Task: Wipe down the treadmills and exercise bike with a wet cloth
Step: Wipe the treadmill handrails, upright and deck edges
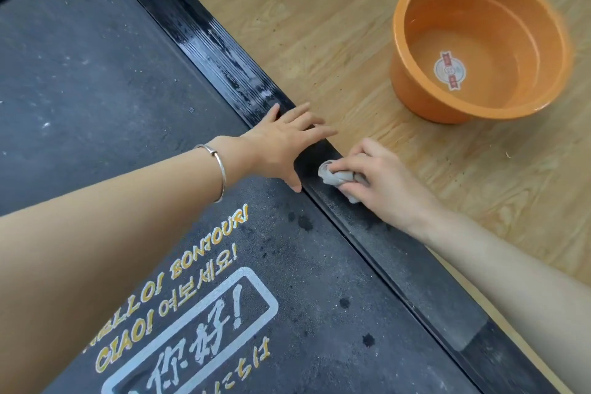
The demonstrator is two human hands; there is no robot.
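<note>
On wood floor [319,25], orange basin [403,80] holding water [473,73]

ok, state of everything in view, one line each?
cloth: bunched, pressed on the rail.
right hand: grips the cloth.
left hand: flat, fingers spread, resting on the rail.
rail: glossy and streaked beyond the hands, dull nearer.
belt: dusty, a few dark spots.
basin: upright on the floor, seems to hold water.

Wood-look floor [319,25] bears treadmill [112,89] and orange basin [407,85], perhaps holding water.
</note>
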